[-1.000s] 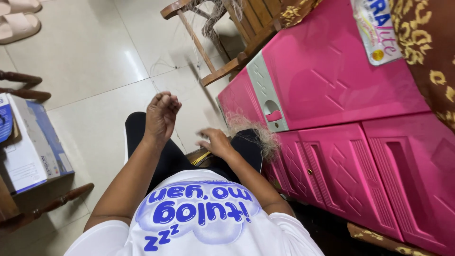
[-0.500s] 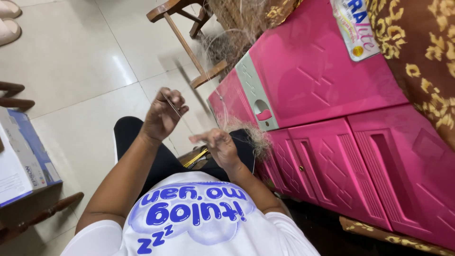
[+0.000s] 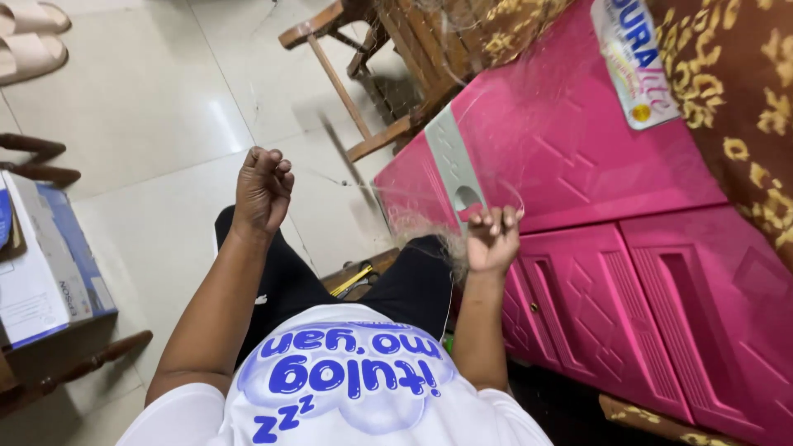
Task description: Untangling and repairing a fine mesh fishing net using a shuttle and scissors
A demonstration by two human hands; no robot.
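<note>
While both hands had risen since a second before, the left hand (image 3: 263,188) was fisted on a thin line (image 3: 330,179), the right hand (image 3: 492,240) pinched on fine netting (image 3: 429,239) bunched near the pink cabinet (image 3: 578,165). One wooden chair (image 3: 372,74) stood far, one box (image 3: 45,256) left.

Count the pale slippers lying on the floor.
2 pale slippers, both at the top left on the tiled floor: one at the picture's top edge, the other just below it. Both are cropped.

A home: tiled floor (image 3: 149,107), pink plastic cabinet (image 3: 595,215), slippers (image 3: 29,37)
</note>
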